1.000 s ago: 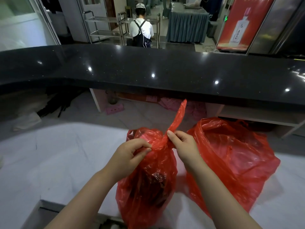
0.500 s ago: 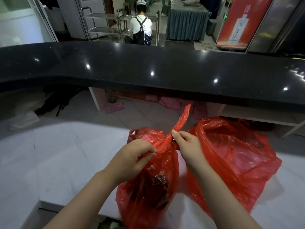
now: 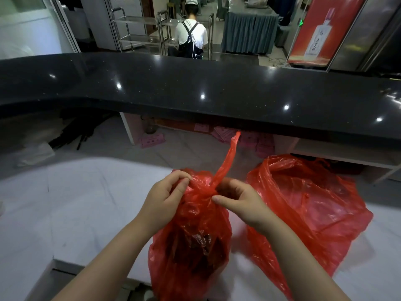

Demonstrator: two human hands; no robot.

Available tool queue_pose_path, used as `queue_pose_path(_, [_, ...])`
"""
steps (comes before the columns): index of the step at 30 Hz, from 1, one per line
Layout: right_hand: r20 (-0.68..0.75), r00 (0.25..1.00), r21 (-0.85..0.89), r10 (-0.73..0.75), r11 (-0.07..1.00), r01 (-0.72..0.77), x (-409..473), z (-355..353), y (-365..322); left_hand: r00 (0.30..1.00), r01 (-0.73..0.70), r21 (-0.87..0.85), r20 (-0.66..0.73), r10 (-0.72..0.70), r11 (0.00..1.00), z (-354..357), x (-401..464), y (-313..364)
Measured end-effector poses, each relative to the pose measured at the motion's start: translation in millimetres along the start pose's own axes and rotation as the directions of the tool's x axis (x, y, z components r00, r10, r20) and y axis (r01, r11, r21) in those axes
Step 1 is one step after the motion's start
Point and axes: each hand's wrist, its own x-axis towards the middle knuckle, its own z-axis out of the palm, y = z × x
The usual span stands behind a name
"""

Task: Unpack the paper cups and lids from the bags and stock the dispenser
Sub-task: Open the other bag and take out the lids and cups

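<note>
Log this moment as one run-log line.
step: untying | left hand: pinches knotted red plastic bag | right hand: at knot | second red plastic bag: open

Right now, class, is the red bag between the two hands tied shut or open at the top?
Tied shut: the near red bag is cinched at a knot, which the left hand and right hand pinch.

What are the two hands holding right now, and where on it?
Both grip the tied red bag at its knotted neck: left hand pinches plastic beside the knot, right hand at the knot.
</note>
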Motion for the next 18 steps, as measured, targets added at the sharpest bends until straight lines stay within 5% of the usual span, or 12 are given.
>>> queue_pose_path(9, [0.204,0.976,-0.072,0.078,0.995,-0.065,-6,-3,-9,0.986,0.146,-0.153,-0.060,-0.157,0.977,2,4,1])
queue_pose_path(18, [0.092,0.991,-0.012,0.093,0.996,-0.093,-8,15,-7,0.990,0.138,-0.093,-0.002,-0.139,0.986,0,12,-1])
